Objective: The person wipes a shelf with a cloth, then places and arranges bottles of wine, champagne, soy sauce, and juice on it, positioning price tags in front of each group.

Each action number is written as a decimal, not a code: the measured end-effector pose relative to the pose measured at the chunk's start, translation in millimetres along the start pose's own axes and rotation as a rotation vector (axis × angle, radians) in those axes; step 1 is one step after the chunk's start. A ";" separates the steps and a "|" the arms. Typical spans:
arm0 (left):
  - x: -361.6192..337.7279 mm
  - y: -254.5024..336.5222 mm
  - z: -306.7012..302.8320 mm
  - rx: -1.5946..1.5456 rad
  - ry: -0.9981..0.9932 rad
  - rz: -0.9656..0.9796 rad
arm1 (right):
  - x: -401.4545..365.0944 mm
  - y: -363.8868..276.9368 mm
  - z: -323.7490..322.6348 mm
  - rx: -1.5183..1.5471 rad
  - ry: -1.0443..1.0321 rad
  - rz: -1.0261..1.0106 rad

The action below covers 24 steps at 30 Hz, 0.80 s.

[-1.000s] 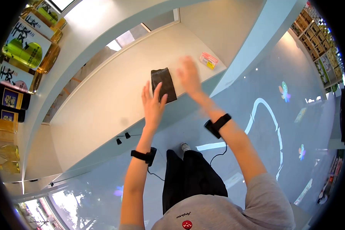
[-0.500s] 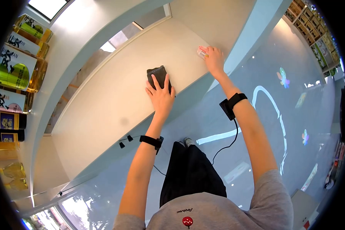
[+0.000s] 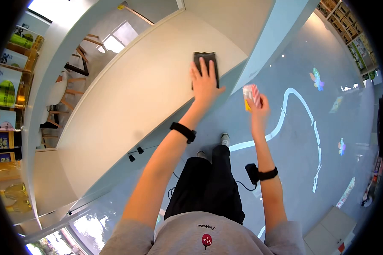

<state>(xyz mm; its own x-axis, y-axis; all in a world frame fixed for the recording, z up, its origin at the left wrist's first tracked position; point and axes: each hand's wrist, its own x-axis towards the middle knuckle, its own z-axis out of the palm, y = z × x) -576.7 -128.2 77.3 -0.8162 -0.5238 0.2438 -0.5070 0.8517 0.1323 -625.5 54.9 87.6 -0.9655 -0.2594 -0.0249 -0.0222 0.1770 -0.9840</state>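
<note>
My left hand (image 3: 206, 83) lies flat on a dark folded cloth (image 3: 211, 58), its fingers spread and pressing it against the pale curved shelf (image 3: 149, 76). Part of the cloth is hidden under the palm. Lifted off the shelf, a small red-and-white striped packet (image 3: 252, 92) with a yellow patch is gripped between the fingers and thumb of my right hand (image 3: 259, 112), out over the blue floor. What the packet contains cannot be made out.
An upright panel (image 3: 272, 42) closes the shelf's right end. Boxed bottles (image 3: 6, 87) line a ledge at far left. Wooden-legged chairs (image 3: 61, 89) stand beyond the shelf. Small black fittings (image 3: 136, 154) stick out below its front edge. A cable hangs from my right wristband (image 3: 259, 173).
My left hand and the cloth have slid up and right along the shelf. My right hand has lifted the striped packet off the shelf and drawn it toward me, over the floor.
</note>
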 end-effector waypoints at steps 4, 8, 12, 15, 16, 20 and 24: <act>8.9 14.7 9.6 -0.041 0.077 0.205 | -0.5 7.8 -16.5 0.049 0.060 0.036; 14.6 -36.4 -4.2 -0.721 0.028 -0.166 | 6.1 10.4 -15.8 0.068 -0.011 0.067; -7.9 -157.1 -54.3 -0.975 0.299 -0.689 | 3.6 2.5 1.7 0.139 -0.080 0.117; -34.7 -240.6 -83.1 -0.623 0.453 -0.752 | 10.9 15.6 10.8 0.130 -0.120 0.127; -47.5 -290.1 -69.0 -0.488 0.413 -0.799 | 11.9 17.3 12.8 0.119 -0.137 0.123; -69.9 -349.9 -35.2 0.102 0.135 -0.936 | 13.5 21.3 17.9 0.143 -0.170 0.150; -40.3 -340.4 -16.8 0.227 0.029 -1.056 | 17.8 19.2 11.1 0.207 -0.161 0.178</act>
<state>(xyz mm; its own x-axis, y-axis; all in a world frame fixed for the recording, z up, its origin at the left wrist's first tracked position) -366.6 -396.7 38.6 0.0685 -0.9886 0.1340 -0.9926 -0.0541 0.1086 -640.3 43.1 66.2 -0.8955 -0.3917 -0.2112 0.2128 0.0401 -0.9763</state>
